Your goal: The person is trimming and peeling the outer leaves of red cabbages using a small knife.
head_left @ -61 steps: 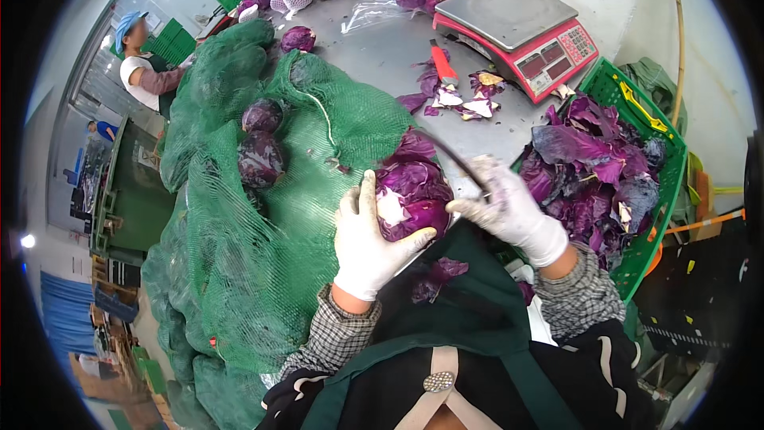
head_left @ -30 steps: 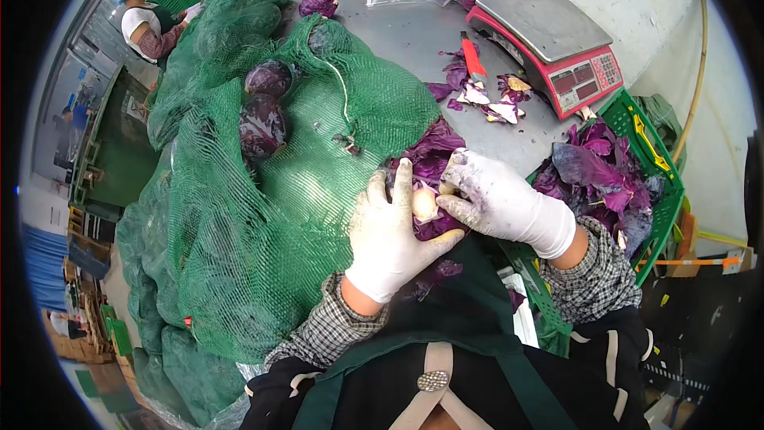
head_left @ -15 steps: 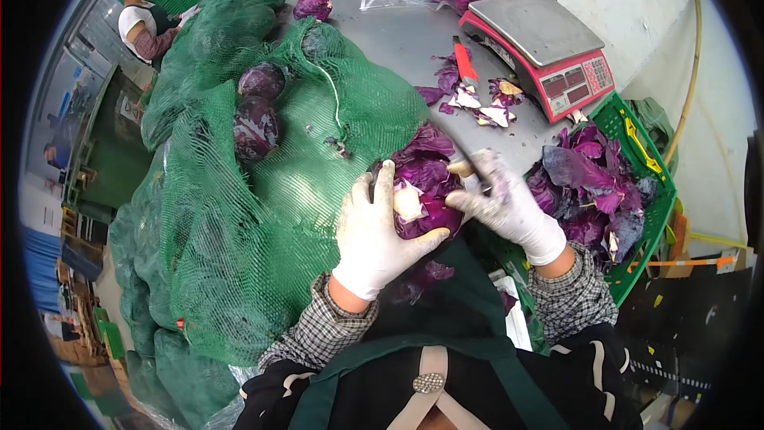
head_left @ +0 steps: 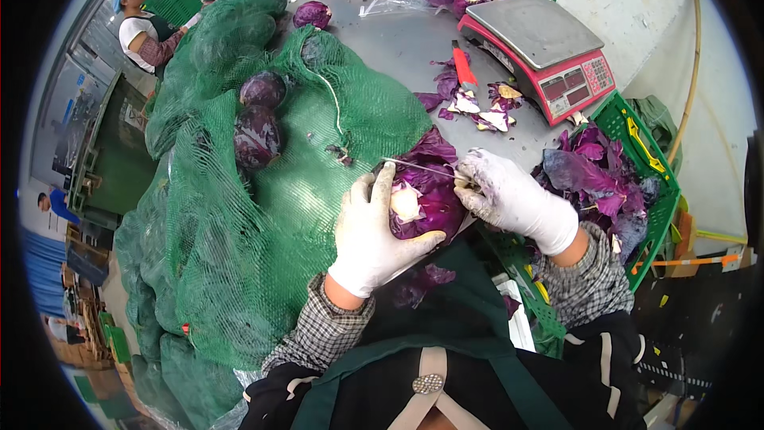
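A red cabbage (head_left: pixel 436 205), its pale cut stem facing up, is in front of me at the table's near edge. My left hand (head_left: pixel 372 227), in a white glove, is wrapped round its left side, thumb below the stem. In my gloved right hand (head_left: pixel 509 195) is a knife (head_left: pixel 420 166), its thin blade lying across the cabbage's far side. The knife's handle is hidden in the closed fingers. Loose outer leaves stick up at the cabbage's far edge. Below it, a purple leaf scrap (head_left: pixel 426 283) rests on my dark green apron.
Green mesh sacks (head_left: pixel 215 271) of cabbages fill the left; two cabbages (head_left: pixel 259 137) show at an opening. A red scale (head_left: pixel 549 48) stands far right, with an orange-red knife (head_left: pixel 463 68) and trimmings beside it. A green crate (head_left: pixel 664 207) holds leaves. A person (head_left: pixel 143 32) stands far left.
My right hand has turned and closed in, bringing the knife blade across the cabbage's far side. The left hand keeps its hold, nearly still.
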Demonstrator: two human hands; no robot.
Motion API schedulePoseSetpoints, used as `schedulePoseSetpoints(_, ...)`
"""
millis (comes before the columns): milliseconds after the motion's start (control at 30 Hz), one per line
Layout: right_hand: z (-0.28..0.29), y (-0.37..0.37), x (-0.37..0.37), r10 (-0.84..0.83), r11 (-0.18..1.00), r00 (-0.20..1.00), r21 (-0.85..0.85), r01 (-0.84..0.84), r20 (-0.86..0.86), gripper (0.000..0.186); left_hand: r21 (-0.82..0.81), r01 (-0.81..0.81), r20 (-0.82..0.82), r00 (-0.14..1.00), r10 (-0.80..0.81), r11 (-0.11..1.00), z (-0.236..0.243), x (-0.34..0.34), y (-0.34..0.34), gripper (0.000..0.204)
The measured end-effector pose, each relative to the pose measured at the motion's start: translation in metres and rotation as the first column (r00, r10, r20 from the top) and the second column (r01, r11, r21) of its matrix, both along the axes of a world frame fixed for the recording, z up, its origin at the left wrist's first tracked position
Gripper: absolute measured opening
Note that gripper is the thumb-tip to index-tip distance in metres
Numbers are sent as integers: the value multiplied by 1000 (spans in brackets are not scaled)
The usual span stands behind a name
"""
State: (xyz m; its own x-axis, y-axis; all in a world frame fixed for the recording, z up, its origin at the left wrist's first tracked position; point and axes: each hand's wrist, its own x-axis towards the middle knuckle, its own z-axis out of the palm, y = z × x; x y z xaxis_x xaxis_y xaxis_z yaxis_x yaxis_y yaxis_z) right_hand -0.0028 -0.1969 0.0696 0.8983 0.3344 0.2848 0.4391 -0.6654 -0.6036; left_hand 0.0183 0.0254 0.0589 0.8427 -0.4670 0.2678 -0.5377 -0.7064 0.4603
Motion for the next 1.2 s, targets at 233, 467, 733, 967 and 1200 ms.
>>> schedulePoseSetpoints(233, -38, -5, -17, -381, 923, 900, 35, 382, 211, 17, -85, -17, -24, 1000, 15, 996, -2, -3, 4, 103)
schedulePoseSetpoints(467, -100, -23, -26, -558, 830, 826, 72, 553, 83, 19, -285, -3, -72, 997, -18, 958, -28, -10, 29, 106)
schedulePoseSetpoints(733, -64, -25, -42, -533, 812, 846, 286, 508, 9, 50, -484, -64, -213, 976, -47, 873, -39, -3, 43, 107)
schedulePoseSetpoints(967, -28, 21, -9, 136, 672, 819, 659, 337, -558, 65, -302, 35, -170, 981, -89, 953, -19, -1, 34, 106)
schedulePoseSetpoints(1200, -32, 24, -13, 105, 683, 796, 625, 378, -596, 51, -9, -60, 251, 966, 60, 998, -7, -10, -10, 91)
